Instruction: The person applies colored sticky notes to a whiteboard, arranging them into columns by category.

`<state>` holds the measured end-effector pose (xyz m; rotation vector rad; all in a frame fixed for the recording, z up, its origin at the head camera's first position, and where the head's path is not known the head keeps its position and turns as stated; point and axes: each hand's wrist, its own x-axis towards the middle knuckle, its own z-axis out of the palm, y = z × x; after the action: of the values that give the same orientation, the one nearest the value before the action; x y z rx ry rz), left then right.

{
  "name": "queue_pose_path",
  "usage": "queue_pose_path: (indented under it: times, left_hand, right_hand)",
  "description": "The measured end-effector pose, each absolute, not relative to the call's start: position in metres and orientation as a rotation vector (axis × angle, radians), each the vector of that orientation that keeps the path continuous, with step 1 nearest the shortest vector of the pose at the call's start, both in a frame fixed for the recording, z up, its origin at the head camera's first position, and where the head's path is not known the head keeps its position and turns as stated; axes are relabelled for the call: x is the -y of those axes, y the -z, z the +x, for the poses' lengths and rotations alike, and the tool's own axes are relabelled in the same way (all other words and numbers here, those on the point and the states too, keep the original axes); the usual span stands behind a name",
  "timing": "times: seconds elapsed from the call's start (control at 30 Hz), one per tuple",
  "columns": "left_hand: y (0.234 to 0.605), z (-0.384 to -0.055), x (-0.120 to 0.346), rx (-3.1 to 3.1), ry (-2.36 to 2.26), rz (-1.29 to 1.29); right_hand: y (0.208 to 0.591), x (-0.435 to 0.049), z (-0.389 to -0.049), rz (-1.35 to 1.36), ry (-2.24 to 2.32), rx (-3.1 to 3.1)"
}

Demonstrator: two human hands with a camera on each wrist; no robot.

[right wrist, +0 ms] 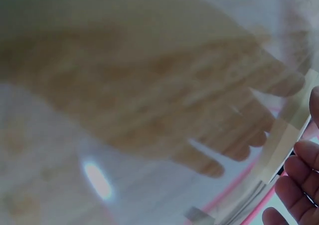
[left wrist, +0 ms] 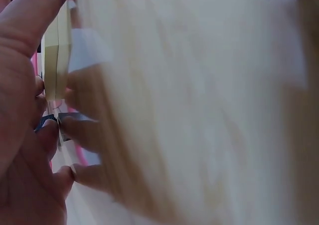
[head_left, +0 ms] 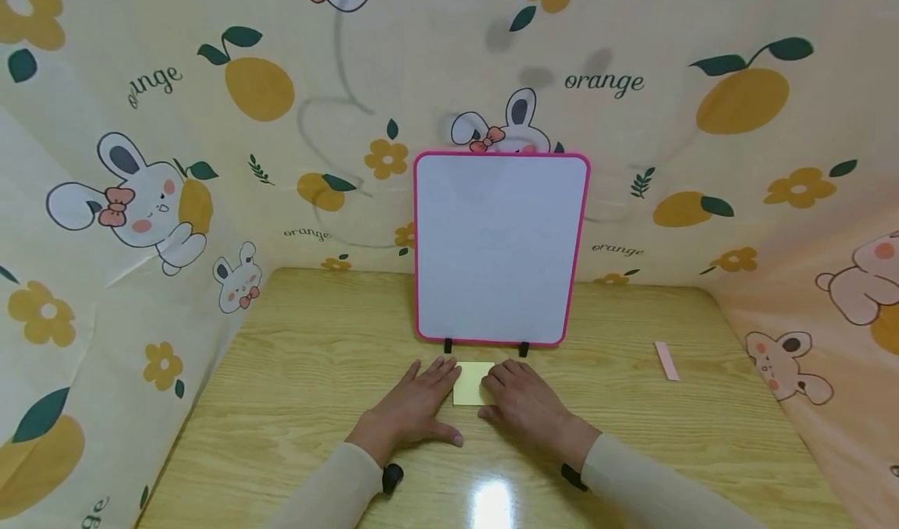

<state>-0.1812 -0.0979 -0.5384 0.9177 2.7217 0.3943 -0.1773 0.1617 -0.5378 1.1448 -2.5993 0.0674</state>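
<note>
A yellow square of paper (head_left: 474, 384) lies flat on the wooden table between both hands. The left hand (head_left: 416, 406) rests palm down at its left edge, fingers extended and thumb spread toward the near side. On the other side, the right hand (head_left: 528, 406) lies over the right edge with its fingers slightly bent. In the left wrist view the yellow paper (left wrist: 51, 65) appears edge-on beside the left fingers and mirrored in the glossy tabletop. The right wrist view catches only the right fingers (right wrist: 299, 177) at its border; their contact with the paper is unclear.
A white board (head_left: 499, 248) with a pink frame stands upright behind the paper on small black feet (head_left: 524, 349). A pale pink strip (head_left: 666, 360) lies on the table (head_left: 337, 318) to the right. Patterned cloth (head_left: 435, 61) surrounds the back and sides.
</note>
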Motion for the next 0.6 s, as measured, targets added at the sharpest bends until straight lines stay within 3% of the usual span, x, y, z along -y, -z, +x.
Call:
queue_pose_path:
  times: [0.6]
  left_hand:
    - [0.5358, -0.1846, 0.0950, -2.712, -0.397, 0.923]
  right_hand:
    - [0.5404, -0.1616, -0.1795, 1.057, -0.008, 2.653]
